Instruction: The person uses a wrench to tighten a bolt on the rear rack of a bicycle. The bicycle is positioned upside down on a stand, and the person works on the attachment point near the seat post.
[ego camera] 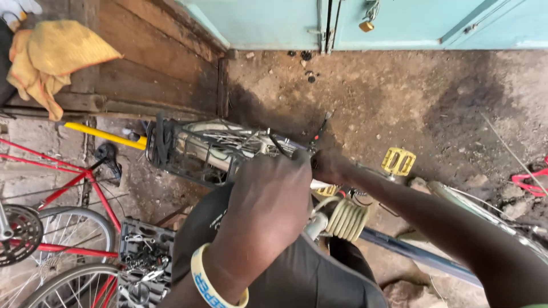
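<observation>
packages: none seen | signs: none seen | screens: none seen | labels: lettering is borne only by a pale yellow wristband (212,285), worn low in the head view, blue characters on the band

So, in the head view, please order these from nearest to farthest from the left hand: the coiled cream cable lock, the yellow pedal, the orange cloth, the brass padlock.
From the left hand:
1. Coiled cream cable lock, just to its right.
2. Yellow plastic pedal, farther right, over the dirt floor.
3. Brass padlock, top centre, on the pale blue door.
4. Orange cloth, top left corner, on the wooden boards.
</observation>
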